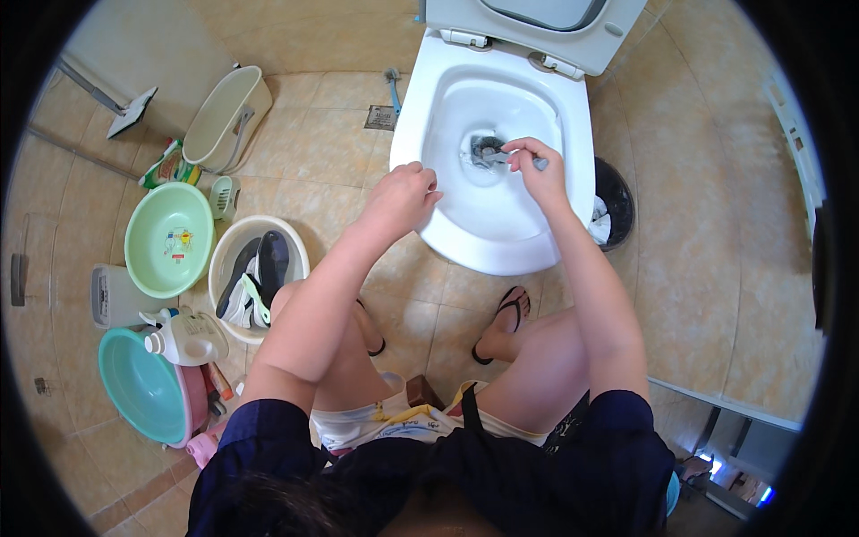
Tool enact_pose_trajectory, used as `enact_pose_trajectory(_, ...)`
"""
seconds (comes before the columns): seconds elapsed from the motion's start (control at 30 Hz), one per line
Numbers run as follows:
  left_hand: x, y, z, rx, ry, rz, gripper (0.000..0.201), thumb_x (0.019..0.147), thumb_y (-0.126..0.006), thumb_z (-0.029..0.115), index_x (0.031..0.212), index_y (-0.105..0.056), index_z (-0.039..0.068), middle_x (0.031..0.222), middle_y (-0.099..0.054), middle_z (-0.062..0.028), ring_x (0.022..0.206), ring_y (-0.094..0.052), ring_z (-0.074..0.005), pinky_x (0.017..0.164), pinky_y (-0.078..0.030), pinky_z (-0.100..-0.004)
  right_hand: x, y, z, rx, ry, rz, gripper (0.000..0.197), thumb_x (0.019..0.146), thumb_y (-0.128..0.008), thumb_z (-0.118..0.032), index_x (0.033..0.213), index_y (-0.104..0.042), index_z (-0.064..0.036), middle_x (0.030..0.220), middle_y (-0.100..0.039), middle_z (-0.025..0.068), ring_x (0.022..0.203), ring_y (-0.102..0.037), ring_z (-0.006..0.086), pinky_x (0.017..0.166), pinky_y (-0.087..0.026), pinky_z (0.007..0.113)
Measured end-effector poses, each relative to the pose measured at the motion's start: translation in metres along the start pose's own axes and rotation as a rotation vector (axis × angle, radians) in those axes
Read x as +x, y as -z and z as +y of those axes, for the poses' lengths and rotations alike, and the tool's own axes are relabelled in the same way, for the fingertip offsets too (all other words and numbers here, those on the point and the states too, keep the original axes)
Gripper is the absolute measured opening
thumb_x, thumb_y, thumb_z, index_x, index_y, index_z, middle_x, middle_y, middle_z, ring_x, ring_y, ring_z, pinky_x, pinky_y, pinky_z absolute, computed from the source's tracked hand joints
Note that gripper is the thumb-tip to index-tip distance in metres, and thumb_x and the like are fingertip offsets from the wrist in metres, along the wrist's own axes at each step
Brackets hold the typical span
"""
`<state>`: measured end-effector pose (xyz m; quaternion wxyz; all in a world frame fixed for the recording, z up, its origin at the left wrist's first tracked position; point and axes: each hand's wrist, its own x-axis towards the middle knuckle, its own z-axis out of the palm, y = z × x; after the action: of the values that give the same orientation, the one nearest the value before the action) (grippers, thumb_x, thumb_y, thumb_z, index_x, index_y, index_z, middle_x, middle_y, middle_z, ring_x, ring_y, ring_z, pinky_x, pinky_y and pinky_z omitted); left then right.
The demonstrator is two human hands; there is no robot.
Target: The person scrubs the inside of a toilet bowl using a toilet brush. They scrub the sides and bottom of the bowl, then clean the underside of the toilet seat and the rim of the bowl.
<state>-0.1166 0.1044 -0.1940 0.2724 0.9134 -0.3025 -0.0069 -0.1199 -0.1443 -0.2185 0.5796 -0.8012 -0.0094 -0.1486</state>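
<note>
- Nearest, the person sits at the floor's near edge in white patterned shorts [380, 422], with black flip-flops [512, 309] planted just short of the toilet's front edge.
- Along the floor's left side, a teal basin [139, 376] is set against a pink one [193, 401], and a white jug [200, 338] is by their far edge.
- Closer to the left leg, a cream basin [259, 221] holds a pair of dark-and-pale shoes [272, 259], with a slim pale-green item [256, 300] lying over them.
- The left hand [401, 199] is at the left edge of the toilet's rim, near the front; its fingers curl inward, and I cannot tell whether they grip anything or press on the rim.
- Beyond the toilet's right edge, a black bin [621, 201] on the floor holds crumpled white paper [600, 224].
- The right hand [548, 185] reaches over the bowl, its fingers closed around a grey brush [494, 157].
- That brush is inside the white toilet [528, 255], its head down at the drain opening; the bristles are too small to tell.
- Farther left on the floor lie a green basin [148, 237] and, past it, a beige bin [215, 116] toward the far left corner.
- Near the toilet's far left side, a blue-handled brush [394, 92] is beside a square floor drain [381, 117].
- Farthest, the lid [537, 34] stands raised at the toilet's back edge.
</note>
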Motion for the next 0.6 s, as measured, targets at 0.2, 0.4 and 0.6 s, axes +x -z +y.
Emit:
enact_pose_trajectory(0.2, 0.002, -0.002, 0.002, 0.007, 0.013, -0.025, 0.016, 0.08, -0.064, 0.017, 0.083, -0.063, 0.002, 0.081, -0.06, -0.0139, 0.082, -0.059, -0.0324, 0.074, -0.048, -0.0414, -0.005, -0.01, 0.015, -0.094, -0.004, -0.25, 0.026, 0.084, -0.042, 0.005, 0.088, -0.066, -0.0007, 0.07, -0.06, 0.0051, 0.063, -0.056, 0.0102, 0.064, -0.047, 0.025)
enact_pose_trajectory(0.4, 0.002, -0.001, 0.002, -0.007, 0.002, -0.021, 0.016, 0.08, -0.064, 0.017, 0.084, -0.063, 0.002, 0.082, -0.06, -0.014, 0.082, -0.059, -0.0322, 0.074, -0.048, -0.0412, 0.013, 0.0, 0.005, 0.05, 0.0, -0.007, 0.025, 0.085, -0.043, 0.004, 0.088, -0.067, -0.0025, 0.069, -0.06, 0.0034, 0.066, -0.057, 0.0094, 0.064, -0.047, 0.024)
enact_pose_trajectory(0.6, -0.004, -0.001, -0.004, -0.039, 0.0, 0.011, 0.016, 0.081, -0.064, 0.016, 0.088, -0.061, 0.002, 0.082, -0.06, -0.0145, 0.081, -0.059, -0.0319, 0.073, -0.048, -0.0409, 0.01, 0.021, -0.064, 0.428, -0.117, 0.237, 0.021, 0.086, -0.045, -0.001, 0.094, -0.065, 0.0018, 0.073, -0.06, 0.0024, 0.073, -0.058, 0.0093, 0.073, -0.051, 0.025)
